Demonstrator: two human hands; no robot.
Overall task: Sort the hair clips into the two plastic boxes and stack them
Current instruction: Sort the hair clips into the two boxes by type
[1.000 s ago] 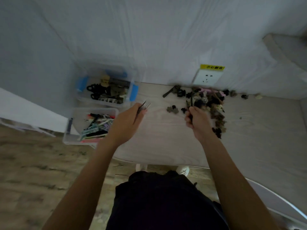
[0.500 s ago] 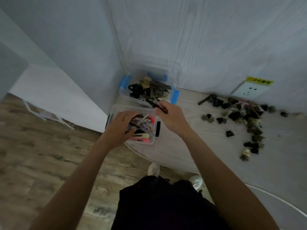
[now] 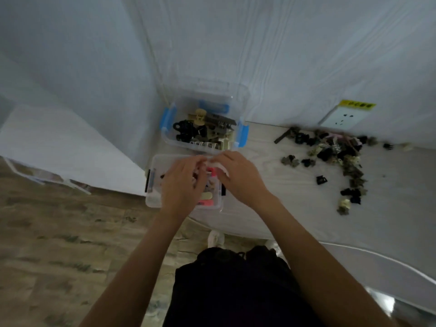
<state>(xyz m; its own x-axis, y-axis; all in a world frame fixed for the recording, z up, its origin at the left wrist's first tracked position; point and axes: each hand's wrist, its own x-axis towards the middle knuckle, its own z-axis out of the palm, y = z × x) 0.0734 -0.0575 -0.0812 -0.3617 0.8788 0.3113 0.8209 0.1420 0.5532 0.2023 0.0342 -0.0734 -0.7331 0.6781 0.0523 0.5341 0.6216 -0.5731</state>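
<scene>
Two clear plastic boxes stand at the table's left corner. The far box (image 3: 238, 102) has blue latches and holds dark and beige claw clips (image 3: 203, 128). The near box (image 3: 153, 185) has black latches and holds flat pink and pale clips (image 3: 207, 199). My left hand (image 3: 181, 185) and my right hand (image 3: 240, 180) are both over the near box, their fingertips meeting near its far rim. My left fingers bend down into the box. A pale thing shows under my right fingers, and I cannot tell what it is. A loose pile of claw clips (image 3: 342, 159) lies on the table to the right.
The pale wooden table (image 3: 271, 197) meets a white wall behind, with a socket (image 3: 342, 116) above the pile. The table's front edge runs just below the near box. Wooden floor (image 3: 70, 244) lies to the left, and my shoes (image 3: 215, 239) show below the edge.
My right hand carried a dark clip from the pile over to the boxes. My left hand brought its clips to the near box. Both hands now sit together over it.
</scene>
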